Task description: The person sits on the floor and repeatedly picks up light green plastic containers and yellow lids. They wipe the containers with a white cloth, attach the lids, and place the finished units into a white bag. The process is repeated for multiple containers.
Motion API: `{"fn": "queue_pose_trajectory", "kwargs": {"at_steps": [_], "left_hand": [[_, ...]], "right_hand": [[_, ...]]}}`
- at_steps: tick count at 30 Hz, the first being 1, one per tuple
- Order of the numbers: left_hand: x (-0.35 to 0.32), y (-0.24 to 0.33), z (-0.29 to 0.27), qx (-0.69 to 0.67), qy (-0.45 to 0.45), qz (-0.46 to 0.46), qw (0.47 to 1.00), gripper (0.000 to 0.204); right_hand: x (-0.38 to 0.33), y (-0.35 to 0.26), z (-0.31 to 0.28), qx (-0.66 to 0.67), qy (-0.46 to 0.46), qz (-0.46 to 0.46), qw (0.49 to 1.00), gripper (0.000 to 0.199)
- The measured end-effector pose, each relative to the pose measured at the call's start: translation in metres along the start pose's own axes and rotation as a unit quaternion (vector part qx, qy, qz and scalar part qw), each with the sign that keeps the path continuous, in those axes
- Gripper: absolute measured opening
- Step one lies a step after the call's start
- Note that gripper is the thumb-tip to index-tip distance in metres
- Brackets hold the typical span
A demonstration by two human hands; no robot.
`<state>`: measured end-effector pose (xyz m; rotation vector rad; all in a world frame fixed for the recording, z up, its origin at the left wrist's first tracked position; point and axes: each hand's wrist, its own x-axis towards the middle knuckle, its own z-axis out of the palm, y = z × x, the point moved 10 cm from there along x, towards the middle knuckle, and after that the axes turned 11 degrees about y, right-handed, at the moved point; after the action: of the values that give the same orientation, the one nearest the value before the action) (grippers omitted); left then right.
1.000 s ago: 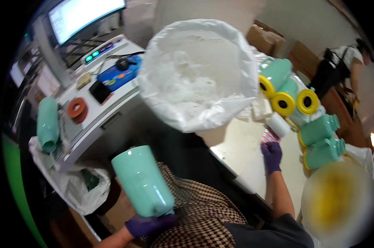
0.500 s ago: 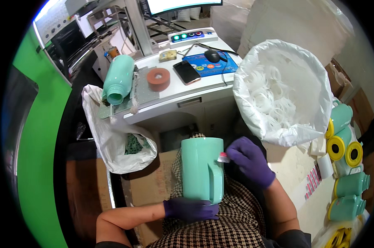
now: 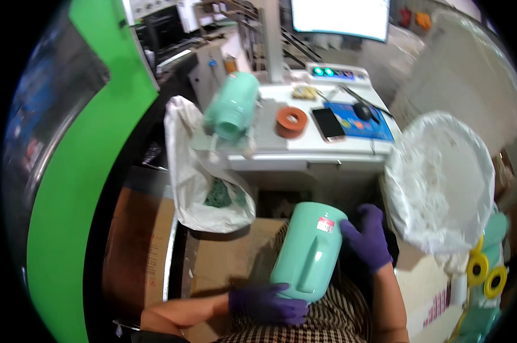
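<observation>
Head view shows the gloved left hand point(image 3: 268, 304) cupping the mint jug's point(image 3: 307, 250) base, right hand point(image 3: 365, 237) fingers pressed against its labelled rim.

Two mint-green jugs show: one point(image 3: 307, 251) at lower centre, one point(image 3: 231, 106) lying at upper centre. Two white plastic bags appear, one point(image 3: 204, 171) centre left, one point(image 3: 441, 177) right. One orange tape roll point(image 3: 291, 122) sits upper centre.

Jug point(image 3: 307, 251) between both hands; bag point(image 3: 204, 171) left, perhaps bin point(image 3: 441, 183) right.
</observation>
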<state>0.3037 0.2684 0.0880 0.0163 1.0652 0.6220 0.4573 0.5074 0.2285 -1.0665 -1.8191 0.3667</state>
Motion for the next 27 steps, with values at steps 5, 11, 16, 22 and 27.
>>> {"fn": "queue_pose_trajectory", "kwargs": {"at_steps": [5, 11, 16, 22, 27], "left_hand": [[-0.22, 0.087, -0.008, 0.356, 0.466, 0.708, 0.394, 0.064], [-0.213, -0.001, -0.179, -0.139, 0.417, 0.635, 0.635, 0.058], [-0.271, 0.026, -0.126, 0.338, 0.691, 0.613, 0.181, 0.07], [-0.275, 0.11, -0.155, -0.078, 0.462, 0.809, 0.354, 0.072], [-0.222, 0.242, -0.09, 0.238, 0.508, 0.8, 0.214, 0.067]], "right_hand": [[0.05, -0.073, 0.032, -0.027, 0.001, -0.167, 0.986, 0.055], [0.107, -0.19, 0.227, -0.092, -0.119, -0.33, 0.932, 0.048], [0.162, -0.175, 0.307, -0.143, -0.086, -0.319, 0.933, 0.033], [0.056, -0.207, 0.083, 0.035, 0.034, -0.46, 0.887, 0.026], [-0.024, -0.099, -0.114, 0.155, 0.058, -0.243, 0.956, 0.02]]}}
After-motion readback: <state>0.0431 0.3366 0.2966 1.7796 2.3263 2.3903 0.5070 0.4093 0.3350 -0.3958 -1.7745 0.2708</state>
